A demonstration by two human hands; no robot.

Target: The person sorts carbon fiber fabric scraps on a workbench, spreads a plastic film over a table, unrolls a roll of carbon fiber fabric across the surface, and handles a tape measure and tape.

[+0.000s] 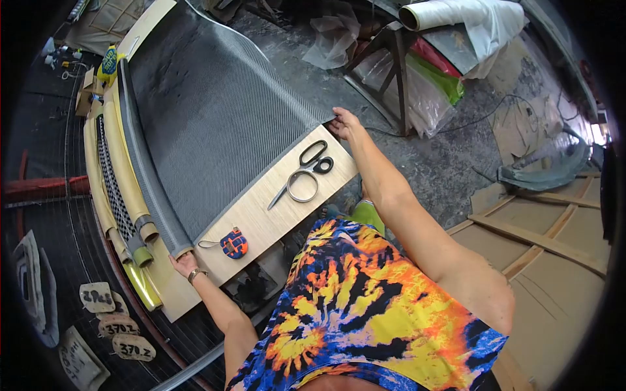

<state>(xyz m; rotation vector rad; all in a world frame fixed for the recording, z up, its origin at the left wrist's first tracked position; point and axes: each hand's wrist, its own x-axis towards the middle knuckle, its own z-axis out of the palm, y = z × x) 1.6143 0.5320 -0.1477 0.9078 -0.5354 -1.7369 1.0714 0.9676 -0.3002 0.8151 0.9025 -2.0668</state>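
A sheet of dark grey woven fabric [215, 111] lies spread over a pale wooden tabletop [287, 195], unwinding from a fabric roll [153, 189] along its left side. My left hand [184, 264], with a watch at the wrist, grips the near end of that roll; some fingers are hidden beneath it. At the table's right edge, my right hand [344, 124] pinches the fabric's near right corner. Between my hands, scissors [314, 153] with black handles lie on the bare wood, overlapped by a roll of tape [302, 186]. A blue and orange tape measure [233, 243] rests nearer my left hand.
More rolls [127, 169] lie along the table's left side, with a yellow bottle [109, 62] farther up. A stand [391, 72] carrying a white film roll [456, 14] is at the upper right. Wooden framed panels [548, 241] lean right. Labelled templates [134, 347] hang lower left.
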